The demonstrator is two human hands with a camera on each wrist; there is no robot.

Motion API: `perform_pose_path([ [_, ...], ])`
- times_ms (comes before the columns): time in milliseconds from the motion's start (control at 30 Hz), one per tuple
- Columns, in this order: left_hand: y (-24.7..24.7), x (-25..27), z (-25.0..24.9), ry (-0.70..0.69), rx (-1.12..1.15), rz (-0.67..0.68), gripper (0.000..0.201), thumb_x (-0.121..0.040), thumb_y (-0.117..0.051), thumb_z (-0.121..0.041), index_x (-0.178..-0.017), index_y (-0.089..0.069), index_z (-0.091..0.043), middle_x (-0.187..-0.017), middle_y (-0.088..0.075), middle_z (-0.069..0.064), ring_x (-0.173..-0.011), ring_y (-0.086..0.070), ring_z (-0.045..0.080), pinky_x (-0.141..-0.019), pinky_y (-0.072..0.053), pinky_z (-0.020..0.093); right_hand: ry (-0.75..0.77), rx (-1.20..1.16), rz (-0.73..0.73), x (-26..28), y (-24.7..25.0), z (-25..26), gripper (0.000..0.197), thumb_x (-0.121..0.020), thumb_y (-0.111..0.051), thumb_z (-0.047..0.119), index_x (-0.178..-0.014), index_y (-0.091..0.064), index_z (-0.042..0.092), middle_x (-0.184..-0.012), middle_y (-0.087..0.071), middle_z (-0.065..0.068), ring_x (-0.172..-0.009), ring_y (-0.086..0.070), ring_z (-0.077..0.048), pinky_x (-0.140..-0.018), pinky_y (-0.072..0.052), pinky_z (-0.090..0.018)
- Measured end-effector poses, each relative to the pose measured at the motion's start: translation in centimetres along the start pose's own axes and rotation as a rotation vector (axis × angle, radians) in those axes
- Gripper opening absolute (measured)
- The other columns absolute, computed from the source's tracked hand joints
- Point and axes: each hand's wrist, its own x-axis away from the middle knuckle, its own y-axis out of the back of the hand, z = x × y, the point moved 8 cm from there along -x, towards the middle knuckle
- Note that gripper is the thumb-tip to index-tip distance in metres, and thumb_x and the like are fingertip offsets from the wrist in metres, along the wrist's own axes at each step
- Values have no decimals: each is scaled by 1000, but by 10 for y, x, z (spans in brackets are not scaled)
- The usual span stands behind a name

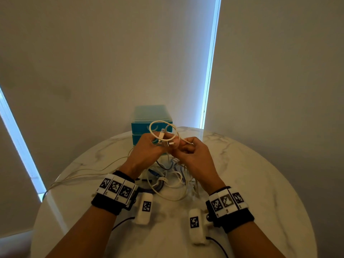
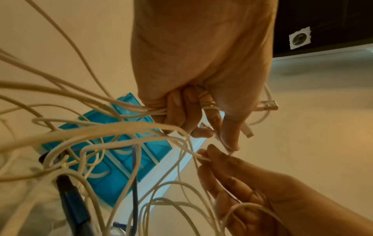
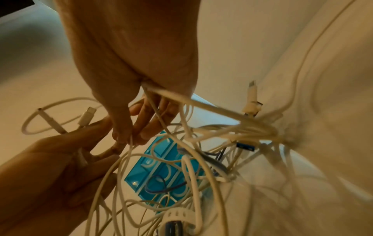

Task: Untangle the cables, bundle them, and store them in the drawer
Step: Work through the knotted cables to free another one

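Note:
A small loop of white cable (image 1: 161,131) with a USB plug (image 2: 268,105) stands up from my left hand (image 1: 160,141), which grips it above the table. My right hand (image 1: 183,146), just to its right, pinches a white strand (image 2: 203,158) that leads off the loop. In the right wrist view my right hand's fingertips (image 3: 121,138) close on that strand beside the left hand (image 3: 60,167). Below both hands a tangle of white and blue cables (image 1: 167,180) lies on the table, with strands rising to the hands. A blue drawer unit (image 1: 151,125) stands behind the hands, its drawers closed.
The round marble table (image 1: 260,183) ends at a wall behind the drawer unit. Thin cable strands (image 1: 89,170) trail left to the table's edge. A dark cable with a blue plug (image 2: 70,191) lies in the tangle.

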Motion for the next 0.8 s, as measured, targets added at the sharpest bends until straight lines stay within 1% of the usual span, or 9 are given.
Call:
perform_pose_path([
  [133, 8, 2, 0, 1, -124, 28, 19, -85, -90, -28, -103, -84, -28, -106, -82, -12, -102, -76, 5, -91, -60, 29, 11, -51, -181, -2, 19, -4, 34, -85, -92, 21, -98, -65, 7, -90, -81, -11, -84, -82, -24, -81, -68, -43],
  [200, 20, 3, 10, 56, -256, 24, 20, -77, -96, -34, -93, -84, -31, -95, -81, -13, -92, -75, 4, -85, -60, 31, 0, -192, -238, -2, 30, -2, 34, -86, -91, 12, -94, -59, 4, -92, -80, -19, -85, -82, -30, -84, -68, -47],
  [267, 30, 2, 21, 114, -305, -21, 20, -74, -97, -37, -86, -83, -29, -86, -80, -9, -82, -75, 8, -77, -60, 33, -19, -282, -237, -1, 35, 3, 33, -87, -89, 9, -92, -57, 4, -94, -79, -25, -86, -83, -33, -85, -68, -45],
  [367, 44, -1, 22, 82, -321, -153, 11, -80, -93, -28, -85, -83, -28, -81, -80, -6, -76, -74, 9, -65, -55, 18, -19, -274, -237, 1, 39, 15, 33, -89, -88, 14, -93, -56, 7, -91, -79, -25, -82, -82, -30, -78, -68, -36],
  [467, 55, 0, 25, 52, -387, -265, 17, -85, -86, -18, -87, -82, -35, -80, -78, -8, -78, -73, 8, -70, -57, 26, -8, -300, -288, 1, 51, 23, 32, -91, -87, 18, -95, -57, 7, -88, -79, -23, -78, -80, -27, -75, -67, -32],
  [533, 52, 0, 26, 58, -359, -238, 24, -88, -82, -13, -92, -83, -37, -84, -77, -11, -80, -73, 7, -71, -58, 28, -31, -404, -322, -1, 59, 21, 30, -92, -85, 18, -98, -58, 7, -93, -81, -19, -84, -81, -28, -80, -68, -33],
  [600, 42, -2, 20, 27, -355, -169, 26, -91, -80, -15, -100, -84, -39, -87, -75, -18, -83, -70, 0, -72, -53, 20, -69, -529, -326, -4, 63, 15, 34, -94, -84, 20, -107, -62, -3, -103, -81, -20, -97, -81, -31, -85, -67, -33],
  [700, 20, 0, 7, -2, -336, -37, 20, -95, -80, -25, -109, -84, -39, -98, -75, -21, -91, -67, -10, -74, -45, 4, -93, -702, -311, -6, 61, 10, 50, -98, -79, 20, -130, -62, -15, -113, -80, -21, -103, -81, -27, -89, -65, -31],
  [800, 10, 2, 7, 20, -311, 15, 14, -92, -83, -33, -106, -85, -36, -99, -80, -21, -96, -72, -8, -82, -50, 9, -92, -892, -272, -6, 54, 12, 46, -100, -74, 17, -135, -64, -11, -112, -80, -17, -105, -79, -21, -89, -63, -26],
])
